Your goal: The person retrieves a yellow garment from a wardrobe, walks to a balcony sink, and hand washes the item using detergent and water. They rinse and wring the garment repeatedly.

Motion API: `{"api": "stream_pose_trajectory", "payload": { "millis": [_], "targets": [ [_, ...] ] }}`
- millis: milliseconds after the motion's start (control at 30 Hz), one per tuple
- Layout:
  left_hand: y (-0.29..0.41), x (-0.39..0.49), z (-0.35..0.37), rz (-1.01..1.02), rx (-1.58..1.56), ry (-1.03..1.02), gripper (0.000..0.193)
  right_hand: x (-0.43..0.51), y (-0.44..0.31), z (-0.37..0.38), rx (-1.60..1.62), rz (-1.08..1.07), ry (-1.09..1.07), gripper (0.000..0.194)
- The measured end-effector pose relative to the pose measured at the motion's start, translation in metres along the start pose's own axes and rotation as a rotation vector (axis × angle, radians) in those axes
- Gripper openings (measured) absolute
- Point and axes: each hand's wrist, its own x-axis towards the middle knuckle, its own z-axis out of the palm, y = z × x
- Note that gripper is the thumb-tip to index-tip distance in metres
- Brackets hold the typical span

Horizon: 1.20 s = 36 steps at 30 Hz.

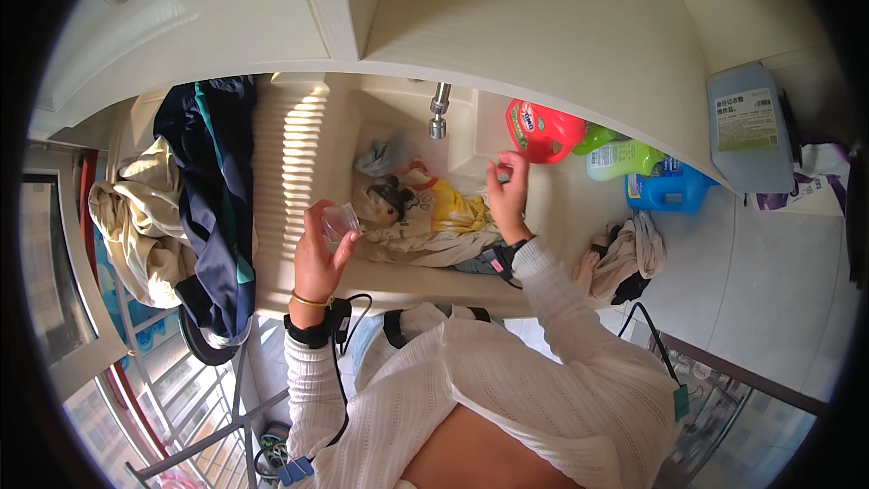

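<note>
My left hand [322, 252] holds a small clear plastic cup [341, 222] over the washboard side of a laundry sink [353, 280]. With nothing visible in its fingers, my right hand [508, 193] hovers near the sink's right wall, the fingers bent and apart. Several garments lie bunched in the basin. Among them are a yellow and white printed garment [456, 209] and a grey-blue cloth [381, 157]. Above the clothes a metal faucet [439, 112] points down. Just beyond my right hand stands a red OMO detergent bottle [543, 130].
Dark blue trousers [218, 217] and beige clothing [139, 217] hang at the left beside the ribbed washboard [288, 183]. Green [621, 157] and blue bottles [669, 187] stand right of the sink, near bunched clothes [623, 255]. A large translucent jug [750, 129] sits far right. White cabinetry [529, 20] overhangs the back.
</note>
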Motion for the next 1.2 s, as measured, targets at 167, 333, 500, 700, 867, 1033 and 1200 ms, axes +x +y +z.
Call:
{"api": "stream_pose_trajectory", "payload": {
  "millis": [167,333,500,700,867,1033,1200],
  "targets": [
    [0.014,0.007,0.008,0.068,-0.087,-0.073,0.049,0.021,0.018,-0.078,-0.152,0.089,0.366,0.031],
    [0.036,0.01,0.006,0.207,-0.169,-0.119,0.051,0.038,0.003,-0.064,0.465,0.287,-0.066,0.012],
    [0.05,0.008,-0.007,0.219,-0.138,-0.069,0.053,-0.012,-0.08,-0.063,0.304,0.154,-0.256,0.023],
    [0.072,-0.01,-0.009,0.327,0.122,-0.082,0.053,-0.055,-0.165,-0.082,0.067,-0.062,-0.633,0.035],
    [0.1,-0.023,-0.014,0.516,0.391,-0.14,0.062,-0.061,-0.187,-0.099,-0.192,-0.247,-0.605,0.038],
    [0.126,-0.006,-0.016,0.898,0.471,-0.202,0.066,-0.064,-0.193,-0.13,-0.033,-0.144,-0.565,0.04],
    [0.14,-0.002,-0.008,0.876,0.451,-0.363,0.073,-0.075,-0.204,-0.161,-0.123,-0.167,-0.508,0.038]
  ]
}}
